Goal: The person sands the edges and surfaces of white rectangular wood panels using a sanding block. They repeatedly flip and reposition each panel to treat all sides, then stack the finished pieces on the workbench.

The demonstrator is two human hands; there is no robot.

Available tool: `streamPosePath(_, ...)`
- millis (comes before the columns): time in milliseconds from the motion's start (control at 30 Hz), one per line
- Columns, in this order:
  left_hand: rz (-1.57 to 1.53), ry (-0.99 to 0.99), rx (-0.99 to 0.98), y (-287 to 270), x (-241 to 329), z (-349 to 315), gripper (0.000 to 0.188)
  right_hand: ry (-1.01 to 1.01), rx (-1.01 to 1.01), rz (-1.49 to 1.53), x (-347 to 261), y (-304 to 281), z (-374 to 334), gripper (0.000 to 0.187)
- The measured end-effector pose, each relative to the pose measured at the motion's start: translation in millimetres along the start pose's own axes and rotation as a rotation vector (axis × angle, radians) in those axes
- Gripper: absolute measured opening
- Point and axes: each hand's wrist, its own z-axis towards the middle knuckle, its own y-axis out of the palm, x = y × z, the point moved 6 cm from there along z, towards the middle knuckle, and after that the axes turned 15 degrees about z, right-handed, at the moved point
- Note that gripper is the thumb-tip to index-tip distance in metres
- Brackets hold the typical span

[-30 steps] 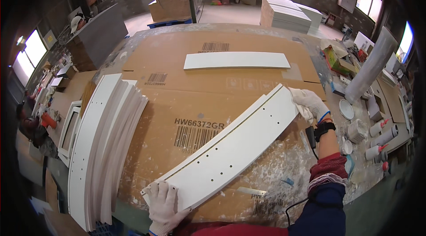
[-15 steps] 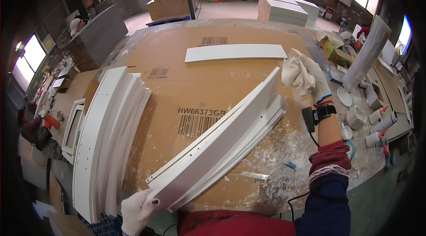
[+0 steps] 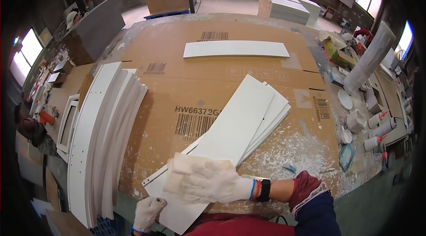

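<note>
A long white board (image 3: pixel 242 116) lies flat and slanting on top of several similar boards (image 3: pixel 280 108), its near end reaching toward my body. My left hand (image 3: pixel 148 214), in a white knitted glove, has its fingers closed at the left edge of that near end. Across the lower part of the board, my gloved right hand (image 3: pixel 217 180) presses down a cream cloth (image 3: pixel 177 171), palm down. Part of the cloth is hidden beneath the fingers. Farther off, a single white board (image 3: pixel 235 49) rests by itself on the cardboard sheet (image 3: pixel 164 94).
A tall stack of white boards (image 3: pixel 95 138) stands at the left table edge. Glue bottles (image 3: pixel 375 142), a white basket (image 3: pixel 356 120) and a clear-wrapped roll (image 3: pixel 370 58) line the right side. A person (image 3: pixel 73 18) is behind a grey panel, far left.
The top board has gone from tilted on edge to lying flat. My right hand came from its far end to the near end with the cloth. My left hand stayed near the board's near end.
</note>
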Motion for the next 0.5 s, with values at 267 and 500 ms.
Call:
streamPosePath(267, -0.039, 0.04, 0.023, 2.8, -6.0, 3.9, 0.024, 0.665, 0.096, 0.037, 221.7, -48.4, -88.3, 0.058)
streamPosePath(500, -0.044, 0.024, 0.066, 0.1, -9.1, 5.2, 0.027, 0.648, 0.108, 0.064, 204.5, -59.4, -50.5, 0.053)
